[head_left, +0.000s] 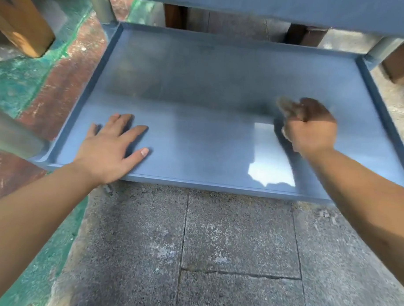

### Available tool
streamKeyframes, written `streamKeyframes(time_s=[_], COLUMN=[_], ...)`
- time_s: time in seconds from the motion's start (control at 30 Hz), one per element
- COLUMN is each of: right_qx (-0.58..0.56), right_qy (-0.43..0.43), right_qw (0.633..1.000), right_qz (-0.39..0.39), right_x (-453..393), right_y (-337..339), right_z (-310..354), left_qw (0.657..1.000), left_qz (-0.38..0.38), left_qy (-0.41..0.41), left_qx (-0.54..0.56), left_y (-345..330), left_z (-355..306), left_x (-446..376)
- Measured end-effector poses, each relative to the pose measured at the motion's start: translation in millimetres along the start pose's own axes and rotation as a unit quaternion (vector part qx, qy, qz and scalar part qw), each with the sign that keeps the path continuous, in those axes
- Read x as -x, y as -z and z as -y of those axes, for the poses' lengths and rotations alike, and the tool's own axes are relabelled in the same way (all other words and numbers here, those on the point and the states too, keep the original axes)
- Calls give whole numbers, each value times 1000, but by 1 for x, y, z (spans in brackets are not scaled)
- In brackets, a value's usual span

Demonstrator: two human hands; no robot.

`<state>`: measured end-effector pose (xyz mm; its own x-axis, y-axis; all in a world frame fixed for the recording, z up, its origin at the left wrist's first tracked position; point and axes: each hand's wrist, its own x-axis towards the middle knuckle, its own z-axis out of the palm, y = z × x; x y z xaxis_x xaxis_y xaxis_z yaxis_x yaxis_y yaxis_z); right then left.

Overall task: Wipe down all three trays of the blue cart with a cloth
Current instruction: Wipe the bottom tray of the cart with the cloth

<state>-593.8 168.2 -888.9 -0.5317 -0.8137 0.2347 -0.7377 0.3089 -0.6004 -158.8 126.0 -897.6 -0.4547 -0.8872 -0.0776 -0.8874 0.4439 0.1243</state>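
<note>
A low blue tray [199, 68] of the cart fills the middle of the head view, with a bright patch of reflected light near its front right. My left hand [112, 147] lies flat on the tray's front left part, fingers spread and straight. My right hand [312, 127] is over the tray's right part, blurred, its fingers curled round a small crumpled brownish cloth [286, 106] that sticks out at the far side of the fist. The underside of a higher blue tray [270, 8] runs along the top edge.
Grey cart posts stand at the tray's far left corner [101, 5] and far right corner [383, 49]. Grey stone paving [216, 245] lies in front. Red and green painted floor [50, 83] is to the left, with a wooden leg [24, 25] at the top left.
</note>
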Motion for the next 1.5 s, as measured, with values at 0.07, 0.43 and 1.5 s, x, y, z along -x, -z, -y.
streamKeyframes(time_s=[0.07,0.43,1.5], right_qx=[60,218,33], right_qy=[-72,-155,370], right_qw=[996,963,853], right_qz=[4,34,368], right_x=[-36,-92,28], right_y=[16,-19,-153], right_z=[-35,-69,182], left_qw=[1000,999,997], left_qz=[20,35,-50], left_qy=[-1,5,-2], left_qx=[-10,-27,65], left_y=[-2,-16,-16], left_z=[3,9,6], left_x=[1,1,-2])
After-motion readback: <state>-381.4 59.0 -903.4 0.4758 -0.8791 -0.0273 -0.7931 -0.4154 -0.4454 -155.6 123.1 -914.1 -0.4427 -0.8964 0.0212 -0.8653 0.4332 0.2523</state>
